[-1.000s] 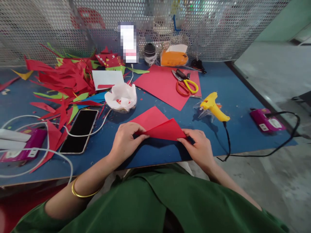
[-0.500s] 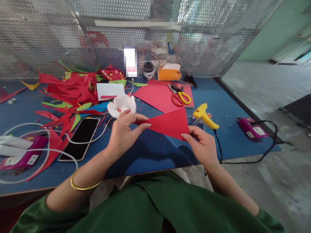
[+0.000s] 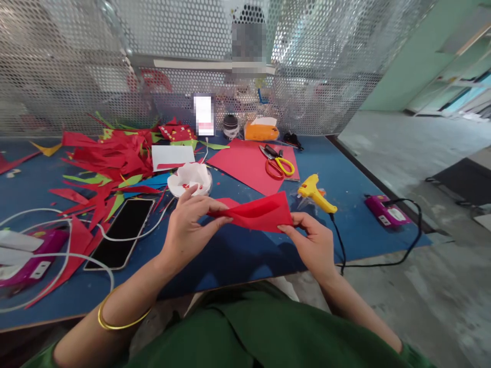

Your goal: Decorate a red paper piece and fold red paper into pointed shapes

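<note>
In the head view, the fingers (image 3: 209,205) of the left hand (image 3: 187,225) pinch one end of the folded red paper (image 3: 264,225), and the right hand (image 3: 312,245) pinches the other, apparently to control the gaping fold above the bench (image 3: 233,263). The glue gun (image 3: 322,201) lies right of the paper, presumably for ready access.

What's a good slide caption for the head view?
Left hand and right hand hold a folded red paper sheet over a blue tabletop.
</note>
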`<state>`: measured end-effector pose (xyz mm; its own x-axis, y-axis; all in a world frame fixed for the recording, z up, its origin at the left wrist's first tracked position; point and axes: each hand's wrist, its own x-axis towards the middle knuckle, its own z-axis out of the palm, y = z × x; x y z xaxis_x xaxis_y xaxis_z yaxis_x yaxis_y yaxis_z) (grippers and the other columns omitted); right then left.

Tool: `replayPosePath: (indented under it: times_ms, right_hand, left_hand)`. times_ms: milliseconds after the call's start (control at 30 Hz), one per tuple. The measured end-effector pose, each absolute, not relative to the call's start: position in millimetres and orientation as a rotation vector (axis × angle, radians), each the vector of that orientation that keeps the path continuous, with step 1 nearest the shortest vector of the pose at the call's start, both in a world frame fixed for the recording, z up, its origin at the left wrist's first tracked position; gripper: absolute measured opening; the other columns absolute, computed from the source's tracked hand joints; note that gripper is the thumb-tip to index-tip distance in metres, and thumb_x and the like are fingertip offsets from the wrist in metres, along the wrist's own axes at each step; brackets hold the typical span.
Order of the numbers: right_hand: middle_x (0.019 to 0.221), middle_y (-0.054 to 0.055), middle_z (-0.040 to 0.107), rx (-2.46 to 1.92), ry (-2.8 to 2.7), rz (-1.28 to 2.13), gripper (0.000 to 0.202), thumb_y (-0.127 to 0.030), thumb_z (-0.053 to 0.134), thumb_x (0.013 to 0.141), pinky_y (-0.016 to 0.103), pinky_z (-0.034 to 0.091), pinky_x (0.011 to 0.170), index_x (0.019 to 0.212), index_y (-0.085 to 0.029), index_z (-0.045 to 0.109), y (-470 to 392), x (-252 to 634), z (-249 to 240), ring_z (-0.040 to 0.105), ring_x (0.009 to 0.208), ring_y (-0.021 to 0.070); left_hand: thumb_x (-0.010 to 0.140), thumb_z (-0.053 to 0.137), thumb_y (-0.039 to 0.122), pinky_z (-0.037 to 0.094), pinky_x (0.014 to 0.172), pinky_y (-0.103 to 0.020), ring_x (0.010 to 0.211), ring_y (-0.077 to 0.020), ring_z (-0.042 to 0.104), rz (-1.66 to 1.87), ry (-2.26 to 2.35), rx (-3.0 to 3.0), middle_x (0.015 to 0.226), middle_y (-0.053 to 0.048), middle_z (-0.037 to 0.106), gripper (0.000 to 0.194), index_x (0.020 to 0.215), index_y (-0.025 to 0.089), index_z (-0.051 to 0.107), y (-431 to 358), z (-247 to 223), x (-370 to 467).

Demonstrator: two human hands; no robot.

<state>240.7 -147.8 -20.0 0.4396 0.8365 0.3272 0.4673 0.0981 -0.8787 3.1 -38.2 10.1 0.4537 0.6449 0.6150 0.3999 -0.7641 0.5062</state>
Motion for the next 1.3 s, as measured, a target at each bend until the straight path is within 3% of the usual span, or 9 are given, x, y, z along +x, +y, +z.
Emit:
replayPosePath:
  times_ms: [167,300,500,667,933,1300]
  right_hand:
    - [0.073,-0.004,0.073,-1.562,-1.204,0.414,0.007,-0.027,0.077,0.076,0.024,0.052,0.067,0.082,-0.023,0.074,-146,238,-22,0.065,0.066,0.0138]
    - [0.075,-0.003,0.074,-1.566,-1.278,0.411,0.007,-0.027,0.076,0.077,0.026,0.053,0.068,0.082,-0.024,0.074,-146,237,-28,0.066,0.068,0.0153]
    - [0.084,-0.001,0.074,-1.444,-1.449,0.494,0.003,-0.027,0.072,0.084,0.028,0.053,0.076,0.086,-0.025,0.074,-146,239,-26,0.068,0.079,0.0161]
    - [0.083,0.001,0.069,-1.356,-1.493,0.544,0.015,-0.025,0.061,0.092,0.028,0.050,0.074,0.080,-0.023,0.070,-139,241,-12,0.065,0.079,0.0148]
    - [0.069,-0.002,0.061,-1.460,-1.362,0.597,0.023,-0.026,0.068,0.084,0.026,0.045,0.066,0.063,-0.021,0.060,-135,236,-12,0.055,0.065,0.0123]
    - [0.064,-0.004,0.057,-1.488,-1.288,0.642,0.027,-0.028,0.073,0.077,0.027,0.042,0.064,0.058,-0.021,0.055,-136,231,-11,0.051,0.062,0.0120]
  left_hand:
    - [0.088,0.069,0.038,0.036,0.116,-0.052,0.075,-0.0164,0.070,1.166,0.878,2.400,0.079,0.005,0.075,0.015,0.082,0.025,0.069,-38,9,1]
    - [0.094,0.058,0.035,0.036,0.114,-0.053,0.070,-0.0152,0.069,1.022,0.891,2.388,0.076,0.005,0.075,0.022,0.079,0.026,0.071,-42,12,2]
    - [0.090,0.064,0.036,0.037,0.113,-0.053,0.066,-0.0160,0.068,0.932,0.956,2.358,0.072,0.005,0.075,0.021,0.073,0.026,0.071,-42,7,1]
    - [0.089,0.065,0.040,0.040,0.110,-0.054,0.067,-0.0174,0.068,0.897,0.953,2.363,0.071,0.005,0.075,0.022,0.072,0.028,0.073,-44,3,2]
    - [0.096,0.050,0.040,0.037,0.113,-0.054,0.075,-0.0192,0.072,0.805,0.937,2.321,0.079,0.003,0.078,0.031,0.081,0.027,0.074,-47,6,2]
    - [0.084,0.069,0.043,0.036,0.115,-0.052,0.073,-0.0182,0.070,0.757,0.966,2.386,0.079,0.003,0.076,0.017,0.080,0.026,0.069,-49,-1,9]
